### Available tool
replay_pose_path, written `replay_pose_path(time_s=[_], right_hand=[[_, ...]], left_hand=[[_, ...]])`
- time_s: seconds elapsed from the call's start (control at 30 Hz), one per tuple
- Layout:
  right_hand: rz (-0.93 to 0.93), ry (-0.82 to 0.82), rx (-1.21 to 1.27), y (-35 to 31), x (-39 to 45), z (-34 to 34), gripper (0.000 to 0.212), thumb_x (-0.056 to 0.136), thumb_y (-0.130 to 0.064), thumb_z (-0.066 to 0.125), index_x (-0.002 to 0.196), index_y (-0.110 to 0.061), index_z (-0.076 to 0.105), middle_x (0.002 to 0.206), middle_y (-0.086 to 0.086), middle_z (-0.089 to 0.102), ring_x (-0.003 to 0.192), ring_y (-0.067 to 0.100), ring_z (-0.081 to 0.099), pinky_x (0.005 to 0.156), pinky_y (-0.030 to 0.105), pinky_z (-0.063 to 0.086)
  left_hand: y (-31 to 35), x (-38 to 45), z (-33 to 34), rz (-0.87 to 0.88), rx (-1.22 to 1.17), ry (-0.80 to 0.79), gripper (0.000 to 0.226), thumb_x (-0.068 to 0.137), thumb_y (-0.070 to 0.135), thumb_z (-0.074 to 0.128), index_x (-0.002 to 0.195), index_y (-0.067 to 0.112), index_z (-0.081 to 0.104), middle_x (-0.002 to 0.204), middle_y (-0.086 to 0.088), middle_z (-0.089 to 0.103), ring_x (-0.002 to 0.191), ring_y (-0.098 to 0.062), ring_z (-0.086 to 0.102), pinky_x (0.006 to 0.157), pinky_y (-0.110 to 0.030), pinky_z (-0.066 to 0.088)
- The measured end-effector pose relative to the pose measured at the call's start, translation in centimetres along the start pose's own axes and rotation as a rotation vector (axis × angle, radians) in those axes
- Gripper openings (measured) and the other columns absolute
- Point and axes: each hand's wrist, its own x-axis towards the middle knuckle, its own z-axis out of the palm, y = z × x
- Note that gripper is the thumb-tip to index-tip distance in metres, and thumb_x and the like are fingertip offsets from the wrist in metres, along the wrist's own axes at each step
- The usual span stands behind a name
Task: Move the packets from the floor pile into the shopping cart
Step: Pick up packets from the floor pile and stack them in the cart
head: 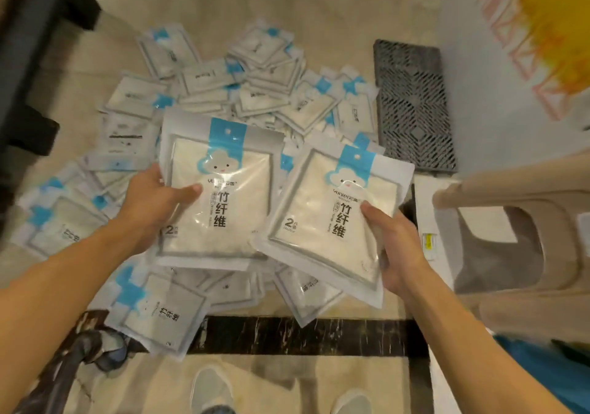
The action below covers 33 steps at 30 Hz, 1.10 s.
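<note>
A wide pile of clear packets (255, 72) with blue tabs and white cloth inside covers the floor ahead of me. My left hand (153, 203) grips one packet (230, 187) by its left edge, thumb on the front, lifted above the pile. My right hand (392, 241) grips a second packet (322, 222) at its lower right corner, tilted, thumb on top. Both packets face me with a cloud face and black characters. No shopping cart shows in this view.
A grey lattice grate (413, 104) lies on the floor at the right of the pile. A beige plastic chair (526, 222) stands at the right. Dark furniture (28, 72) lines the left. My two shoes (210, 388) stand behind a black marble strip (303, 333).
</note>
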Motion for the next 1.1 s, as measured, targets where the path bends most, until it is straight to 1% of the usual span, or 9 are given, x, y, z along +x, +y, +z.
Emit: replay_pose_path(time_s=[0.13, 0.3, 0.43, 0.5, 0.6, 0.77, 0.93, 1.03, 1.1], right_hand=[[-0.064, -0.071, -0.075, -10.5, -4.9, 4.8, 0.030, 0.095, -0.007, 0.067, 0.125, -0.007, 0.067, 0.110, 0.014, 0.078, 0.099, 0.031, 0.076, 0.081, 0.046, 0.064], [-0.153, -0.188, -0.206, -22.8, -14.0, 11.8, 0.025, 0.093, -0.007, 0.069, 0.118, -0.006, 0.070, 0.109, 0.015, 0.078, 0.096, 0.031, 0.077, 0.078, 0.044, 0.065], [-0.231, -0.271, -0.284, -31.6, -22.9, 18.7, 0.022, 0.093, -0.006, 0.070, 0.115, -0.003, 0.070, 0.107, 0.017, 0.078, 0.096, 0.033, 0.077, 0.084, 0.049, 0.062], [-0.266, -0.320, -0.300, -35.0, -27.3, 22.4, 0.024, 0.093, -0.005, 0.070, 0.117, -0.003, 0.069, 0.107, 0.017, 0.078, 0.094, 0.032, 0.077, 0.082, 0.047, 0.063], [-0.304, -0.427, -0.324, -39.2, -34.0, 28.3, 0.026, 0.094, -0.006, 0.070, 0.119, -0.002, 0.068, 0.107, 0.016, 0.078, 0.093, 0.031, 0.078, 0.081, 0.046, 0.063], [-0.326, -0.606, -0.368, -43.1, -44.6, 37.0, 0.033, 0.092, -0.008, 0.072, 0.124, -0.001, 0.066, 0.107, 0.015, 0.078, 0.094, 0.032, 0.078, 0.073, 0.043, 0.066], [-0.362, -0.796, -0.427, -43.5, -53.4, 43.3, 0.037, 0.093, -0.009, 0.072, 0.128, -0.004, 0.063, 0.108, 0.015, 0.078, 0.093, 0.032, 0.078, 0.069, 0.041, 0.066], [-0.372, -0.920, -0.454, -42.4, -58.1, 45.3, 0.032, 0.094, -0.008, 0.071, 0.124, -0.002, 0.065, 0.106, 0.015, 0.079, 0.093, 0.031, 0.077, 0.067, 0.039, 0.066], [-0.379, -1.003, -0.480, -41.4, -60.6, 46.0, 0.033, 0.092, -0.009, 0.073, 0.124, -0.001, 0.067, 0.106, 0.015, 0.079, 0.093, 0.031, 0.077, 0.066, 0.039, 0.066]], left_hand=[[10.1, -2.5, -5.3, 0.042, -0.070, 0.024, 0.028, 0.078, 0.000, 0.081, 0.100, 0.014, 0.069, 0.095, -0.009, 0.075, 0.087, -0.030, 0.072, 0.079, -0.043, 0.058], [22.7, -7.6, -13.9, 0.102, -0.184, 0.064, 0.030, 0.080, -0.003, 0.078, 0.105, 0.012, 0.070, 0.093, -0.005, 0.078, 0.088, -0.030, 0.074, 0.082, -0.046, 0.059], [31.8, -14.2, -22.4, 0.139, -0.269, 0.126, 0.037, 0.081, -0.006, 0.076, 0.115, 0.006, 0.069, 0.103, -0.011, 0.077, 0.094, -0.032, 0.074, 0.087, -0.050, 0.059], [35.6, -17.8, -27.0, 0.166, -0.300, 0.181, 0.035, 0.079, -0.006, 0.077, 0.112, 0.005, 0.069, 0.103, -0.012, 0.077, 0.094, -0.034, 0.074, 0.087, -0.053, 0.059], [40.4, -23.2, -33.8, 0.204, -0.345, 0.276, 0.026, 0.081, -0.007, 0.076, 0.096, 0.013, 0.069, 0.096, -0.010, 0.076, 0.088, -0.032, 0.074, 0.084, -0.050, 0.059], [44.5, -32.3, -44.6, 0.269, -0.426, 0.435, 0.027, 0.081, -0.004, 0.077, 0.104, 0.008, 0.070, 0.089, -0.008, 0.078, 0.080, -0.029, 0.076, 0.078, -0.050, 0.061], [44.9, -42.5, -52.6, 0.338, -0.452, 0.609, 0.027, 0.080, -0.006, 0.076, 0.104, 0.007, 0.069, 0.089, -0.008, 0.075, 0.064, -0.016, 0.074, 0.057, -0.033, 0.062], [43.4, -48.9, -56.1, 0.338, -0.465, 0.700, 0.033, 0.079, -0.002, 0.079, 0.111, 0.002, 0.069, 0.094, -0.012, 0.077, 0.077, -0.025, 0.076, 0.066, -0.040, 0.063], [41.9, -53.0, -57.4, 0.340, -0.484, 0.784, 0.030, 0.080, -0.002, 0.078, 0.109, 0.002, 0.070, 0.086, -0.008, 0.078, 0.073, -0.024, 0.076, 0.064, -0.038, 0.062]])
